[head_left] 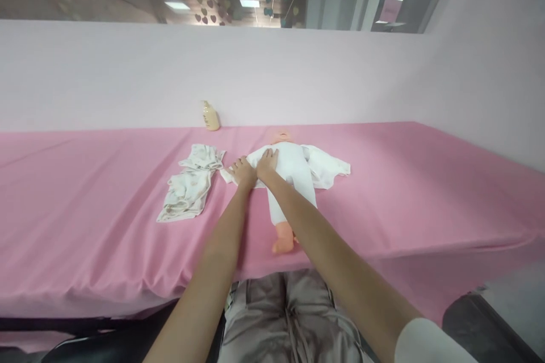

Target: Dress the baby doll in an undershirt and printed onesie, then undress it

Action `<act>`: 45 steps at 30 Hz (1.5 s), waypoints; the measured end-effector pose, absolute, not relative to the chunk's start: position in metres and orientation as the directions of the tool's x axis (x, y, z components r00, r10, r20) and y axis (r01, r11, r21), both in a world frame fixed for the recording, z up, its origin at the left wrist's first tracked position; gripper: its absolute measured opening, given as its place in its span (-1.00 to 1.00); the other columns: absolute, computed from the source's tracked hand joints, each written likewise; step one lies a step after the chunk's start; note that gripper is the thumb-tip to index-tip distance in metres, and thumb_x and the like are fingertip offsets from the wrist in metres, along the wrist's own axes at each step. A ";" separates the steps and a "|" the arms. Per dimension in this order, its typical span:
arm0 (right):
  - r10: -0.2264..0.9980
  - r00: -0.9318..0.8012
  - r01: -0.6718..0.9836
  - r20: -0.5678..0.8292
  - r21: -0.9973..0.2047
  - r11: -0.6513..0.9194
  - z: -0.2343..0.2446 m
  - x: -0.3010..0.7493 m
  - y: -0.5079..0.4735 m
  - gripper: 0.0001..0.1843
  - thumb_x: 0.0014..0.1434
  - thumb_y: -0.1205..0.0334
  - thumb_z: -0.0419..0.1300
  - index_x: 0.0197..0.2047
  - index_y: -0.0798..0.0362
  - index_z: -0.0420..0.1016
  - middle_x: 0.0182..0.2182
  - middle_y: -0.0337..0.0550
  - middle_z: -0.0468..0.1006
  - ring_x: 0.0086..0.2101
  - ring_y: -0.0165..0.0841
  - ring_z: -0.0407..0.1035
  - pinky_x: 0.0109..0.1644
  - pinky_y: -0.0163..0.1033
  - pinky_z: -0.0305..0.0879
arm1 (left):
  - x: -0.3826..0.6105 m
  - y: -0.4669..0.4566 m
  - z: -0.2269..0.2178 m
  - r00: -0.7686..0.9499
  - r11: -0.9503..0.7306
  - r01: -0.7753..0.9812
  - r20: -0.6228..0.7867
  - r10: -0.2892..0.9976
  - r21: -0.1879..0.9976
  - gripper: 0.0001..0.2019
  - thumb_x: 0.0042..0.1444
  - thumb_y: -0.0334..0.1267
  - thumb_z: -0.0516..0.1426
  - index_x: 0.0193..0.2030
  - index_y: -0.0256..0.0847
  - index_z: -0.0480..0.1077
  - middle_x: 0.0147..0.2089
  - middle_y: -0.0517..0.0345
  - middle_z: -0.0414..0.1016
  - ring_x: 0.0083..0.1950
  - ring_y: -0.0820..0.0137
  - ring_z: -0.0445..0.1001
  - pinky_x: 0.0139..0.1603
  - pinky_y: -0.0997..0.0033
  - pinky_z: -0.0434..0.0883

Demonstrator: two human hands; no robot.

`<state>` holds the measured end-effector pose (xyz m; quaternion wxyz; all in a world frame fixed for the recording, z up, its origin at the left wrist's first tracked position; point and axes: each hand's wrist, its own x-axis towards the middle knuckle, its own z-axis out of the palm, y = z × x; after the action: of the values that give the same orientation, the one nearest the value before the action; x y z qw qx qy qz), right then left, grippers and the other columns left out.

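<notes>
A baby doll (pixel 293 173) in white clothes lies on the pink table (pixel 85 193), its head at the far side and its bare feet (pixel 284 241) towards me. A white cloth (pixel 327 167) is spread under it. My left hand (pixel 242 172) rests on the doll's left sleeve, at the edge of the cloth, its fingers bent down onto the fabric. My right hand (pixel 267 162) lies flat on the doll's shoulder and chest with its fingers stretched out.
A crumpled patterned garment (pixel 191 188) lies on the table left of the doll. A small cream bottle (pixel 210 116) stands at the table's far edge against the pink wall. The table's near edge runs right in front of my lap.
</notes>
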<state>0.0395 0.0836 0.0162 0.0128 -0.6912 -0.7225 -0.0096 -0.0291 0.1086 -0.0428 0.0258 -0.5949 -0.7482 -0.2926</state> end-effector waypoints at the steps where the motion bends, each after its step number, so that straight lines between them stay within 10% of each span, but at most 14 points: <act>1: 0.998 -0.053 0.999 0.021 0.010 0.053 0.018 0.040 0.090 -0.34 0.17 0.33 0.02 0.32 0.35 0.03 0.33 0.22 -0.14 0.33 -0.04 -0.34 0.29 0.19 -0.72 | -0.028 0.109 -0.043 -0.302 0.138 0.910 0.394 0.868 0.392 -0.57 0.16 -0.17 -0.08 0.15 -0.26 0.21 0.14 -0.20 0.30 0.20 -0.01 0.19 0.27 -0.21 -0.16; 13: 0.988 0.001 1.000 0.154 -0.013 0.001 0.023 0.060 0.125 -0.34 0.07 0.25 0.15 0.26 0.12 0.20 0.24 0.19 0.16 0.26 0.17 -0.15 0.16 0.49 -0.48 | -0.024 0.096 -0.035 -0.261 0.065 0.894 0.398 0.880 0.443 -0.54 -0.01 -0.28 0.05 0.09 -0.27 0.25 0.10 -0.19 0.37 0.16 0.01 0.25 0.20 -0.11 -0.03; 23: 0.910 0.258 0.878 0.326 -0.472 -0.080 0.040 0.114 0.117 -0.48 0.14 0.35 0.03 0.19 0.01 0.28 0.16 0.03 0.29 0.21 -0.01 -0.04 0.19 0.41 -0.31 | -0.037 0.083 -0.032 -0.458 0.166 0.751 0.323 0.829 0.639 -0.62 0.02 -0.28 0.02 0.01 -0.16 0.37 0.02 -0.12 0.45 0.11 0.00 0.28 0.06 -0.10 0.10; 31: 0.815 0.402 0.801 0.417 -0.592 -0.092 0.042 0.144 0.110 -0.48 0.15 0.32 -0.08 0.20 0.04 0.23 0.16 0.05 0.25 0.18 -0.06 -0.03 0.17 0.40 -0.23 | -0.021 0.061 -0.024 -0.126 -0.152 0.892 0.557 0.821 0.425 -0.68 0.09 -0.33 -0.01 -0.03 -0.16 0.40 0.13 -0.05 0.32 0.17 0.10 0.20 0.19 0.03 0.06; 36: 0.847 0.350 0.838 0.401 -0.538 -0.092 0.035 0.135 0.109 -0.45 0.10 0.32 -0.04 0.19 -0.04 0.21 0.19 -0.07 0.24 0.20 -0.10 -0.06 0.20 0.39 -0.29 | 0.014 0.053 -0.032 0.020 -0.439 0.496 0.495 0.868 0.749 -0.72 0.19 -0.18 -0.07 -0.16 -0.21 0.41 -0.07 0.02 0.46 -0.03 0.32 0.41 0.08 0.33 0.30; 45: 0.865 0.351 0.870 0.360 -0.468 -0.158 0.030 0.134 0.105 -0.37 0.08 0.20 0.00 0.25 0.04 0.13 0.24 -0.05 0.18 0.25 -0.06 -0.12 0.24 0.33 -0.30 | 0.045 0.045 -0.037 0.201 -0.177 -0.118 0.199 0.959 0.977 -0.38 -0.06 -0.17 0.21 0.19 -0.15 0.18 0.12 0.00 0.39 0.04 0.26 0.44 0.04 0.19 0.43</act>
<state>0.1338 0.1048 0.0301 0.3104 -0.7610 -0.5697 -0.0041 0.0455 0.0453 -0.0371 -0.5247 -0.5703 -0.3688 -0.5133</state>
